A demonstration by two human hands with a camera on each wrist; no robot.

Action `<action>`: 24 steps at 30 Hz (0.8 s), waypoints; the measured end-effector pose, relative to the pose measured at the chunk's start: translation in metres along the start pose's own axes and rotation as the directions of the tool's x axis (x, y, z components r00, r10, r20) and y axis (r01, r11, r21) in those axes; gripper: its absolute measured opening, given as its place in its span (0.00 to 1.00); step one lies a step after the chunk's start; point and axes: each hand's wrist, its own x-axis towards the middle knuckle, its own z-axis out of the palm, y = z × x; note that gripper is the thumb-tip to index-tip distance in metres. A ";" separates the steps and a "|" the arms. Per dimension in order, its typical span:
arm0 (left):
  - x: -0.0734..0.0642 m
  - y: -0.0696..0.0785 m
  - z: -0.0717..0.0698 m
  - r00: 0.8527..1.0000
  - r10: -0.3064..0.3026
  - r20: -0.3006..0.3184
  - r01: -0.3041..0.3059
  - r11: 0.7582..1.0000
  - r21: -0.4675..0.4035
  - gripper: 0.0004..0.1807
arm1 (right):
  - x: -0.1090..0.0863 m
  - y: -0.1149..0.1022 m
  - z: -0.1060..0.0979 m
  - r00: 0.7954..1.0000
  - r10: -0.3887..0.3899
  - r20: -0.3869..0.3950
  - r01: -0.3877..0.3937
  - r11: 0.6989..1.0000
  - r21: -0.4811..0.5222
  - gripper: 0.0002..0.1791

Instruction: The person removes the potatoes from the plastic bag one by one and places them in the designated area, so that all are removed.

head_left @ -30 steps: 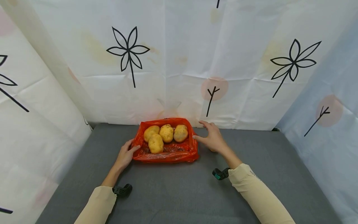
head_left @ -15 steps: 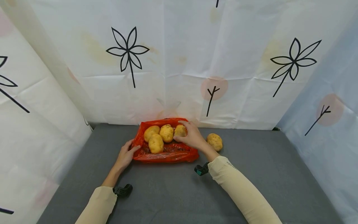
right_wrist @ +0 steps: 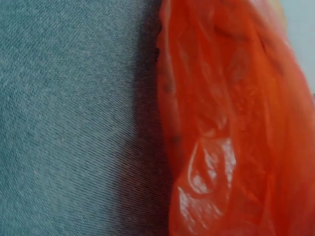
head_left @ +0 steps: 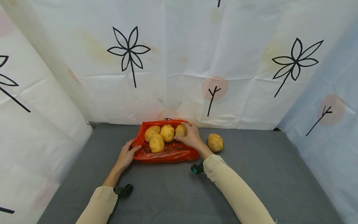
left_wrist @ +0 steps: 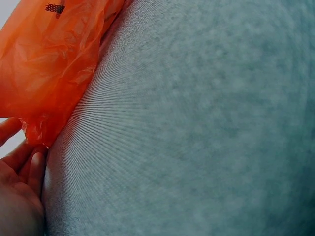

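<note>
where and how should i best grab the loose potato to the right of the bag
Likely best around its widest middle, pinching opposite sides, coming from above and slightly right: the loose potato is rounded and rests on the grey table, with the red bag and right hand to its left.

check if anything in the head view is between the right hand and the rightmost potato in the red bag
Nothing visible: the right hand reaches over the right side of the red bag and curves around that potato. The neighbouring potato lies to its left, not between them.
</note>
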 end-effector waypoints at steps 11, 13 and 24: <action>-0.004 0.004 0.001 1.000 0.018 -0.004 -0.018 1.000 0.018 0.32 | 0.003 0.012 0.010 0.999 0.052 -0.007 -0.052 0.998 0.030 0.44; -0.003 0.004 0.001 1.000 0.019 -0.005 -0.019 1.000 0.017 0.32 | 0.003 0.013 0.010 0.999 0.053 0.002 -0.053 0.998 0.035 0.45; -0.001 -0.006 0.002 0.999 0.029 -0.017 -0.029 1.000 0.009 0.33 | 0.000 0.008 0.000 0.999 0.028 -0.019 -0.025 0.992 0.124 0.46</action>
